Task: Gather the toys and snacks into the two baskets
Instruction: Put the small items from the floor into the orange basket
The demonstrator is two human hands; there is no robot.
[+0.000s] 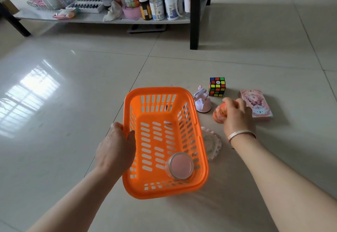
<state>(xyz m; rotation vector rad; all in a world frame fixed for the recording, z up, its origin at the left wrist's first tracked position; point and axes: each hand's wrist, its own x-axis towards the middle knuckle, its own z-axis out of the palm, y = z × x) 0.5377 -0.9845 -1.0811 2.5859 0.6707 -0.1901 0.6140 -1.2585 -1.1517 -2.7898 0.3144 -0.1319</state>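
An orange slotted basket point(198, 182) sits on the tiled floor at centre. My left hand point(116, 149) grips its left rim. Inside, near the front right corner, lies a clear jar with pink contents point(180, 166). My right hand point(237, 117) is closed around an orange speckled toy point(219, 113) just right of the basket. A colour cube point(217, 87), a pale pink toy on a round base point(202, 102) and a pink illustrated box point(257, 104) lie on the floor beyond. A frilly white packet point(212, 144) lies against the basket's right side.
A low glass shelf point(102, 19) with black legs stands at the back, crowded with bottles, jars and a vial box. One black leg point(195, 13) reaches the floor behind the toys. Glossy floor tiles stretch to the left.
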